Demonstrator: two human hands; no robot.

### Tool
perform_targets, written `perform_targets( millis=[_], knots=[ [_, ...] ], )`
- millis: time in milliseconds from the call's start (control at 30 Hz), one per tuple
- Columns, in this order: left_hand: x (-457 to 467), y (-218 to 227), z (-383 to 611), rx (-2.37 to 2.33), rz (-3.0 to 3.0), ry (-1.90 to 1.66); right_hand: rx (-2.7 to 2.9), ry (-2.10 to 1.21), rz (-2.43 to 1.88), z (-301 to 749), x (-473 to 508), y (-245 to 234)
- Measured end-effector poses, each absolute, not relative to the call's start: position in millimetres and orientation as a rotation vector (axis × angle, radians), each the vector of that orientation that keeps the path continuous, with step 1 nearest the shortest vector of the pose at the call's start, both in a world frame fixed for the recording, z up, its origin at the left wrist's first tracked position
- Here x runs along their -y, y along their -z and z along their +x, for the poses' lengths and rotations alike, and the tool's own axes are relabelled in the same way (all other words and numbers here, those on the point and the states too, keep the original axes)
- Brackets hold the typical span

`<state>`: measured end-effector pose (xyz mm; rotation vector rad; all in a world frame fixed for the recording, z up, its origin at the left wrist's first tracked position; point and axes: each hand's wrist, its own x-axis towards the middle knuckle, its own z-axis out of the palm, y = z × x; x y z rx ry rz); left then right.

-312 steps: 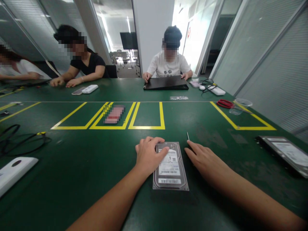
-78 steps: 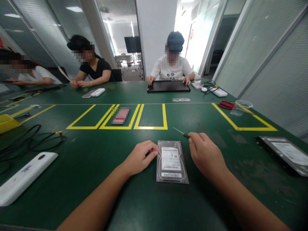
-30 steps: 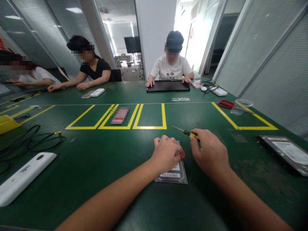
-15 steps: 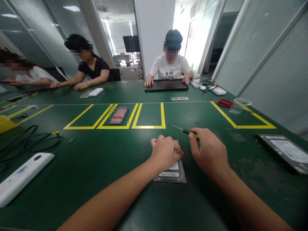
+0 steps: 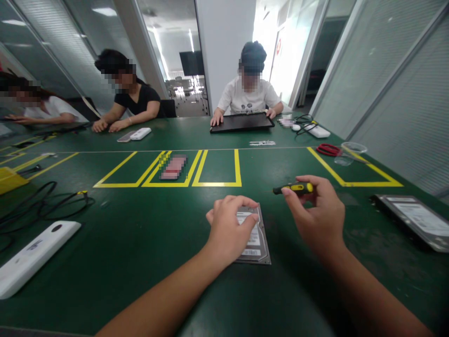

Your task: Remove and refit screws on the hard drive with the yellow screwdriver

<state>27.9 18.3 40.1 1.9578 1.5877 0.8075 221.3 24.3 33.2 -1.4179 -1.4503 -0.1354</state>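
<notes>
Resting on the hard drive (image 5: 258,239), the left hand (image 5: 229,230) covers its far left part, fingers curled over the far edge and thumb laid across the white label. The drive lies flat on the green tabletop (image 5: 140,243), straight ahead of the person, its near right corner bare.

At about 1 o'clock from the drive, the right hand (image 5: 321,216) is raised just above the tabletop. It pinches a screwdriver (image 5: 294,188) with a yellow and black handle between thumb and fingertips; the tool lies level, pointing toward 9 o'clock. Its tip cannot be made out.

At 3 o'clock, well apart, a second drive (image 5: 414,219) lies near the tabletop edge. At 9 o'clock sits a white device (image 5: 35,255), with black cables (image 5: 42,203) beyond it. At 12 o'clock, yellow tape boxes (image 5: 217,168) mark the surface. Toward 2 o'clock lie red scissors (image 5: 328,150) beside a clear cup (image 5: 354,150).

Across the tabletop, another person's hands rest on a black tray (image 5: 242,122).
</notes>
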Motion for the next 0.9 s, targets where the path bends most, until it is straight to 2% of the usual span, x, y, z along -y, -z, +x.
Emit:
perform_targets(
  millis=[167, 433, 900],
  knots=[
    [-23, -28, 17, -1.726, 1.983, -0.848, 1.252, -0.096, -1.194, 220, -23, -36],
    [-41, 6, -2, -1.573, 2.059, -0.718, 1.334, -0.106, -1.210, 220, -22, -30],
    [-51, 9, -10, -1.422, 2.269, -0.639, 1.421, -0.214, -1.126, 218, -27, -16]
  ],
)
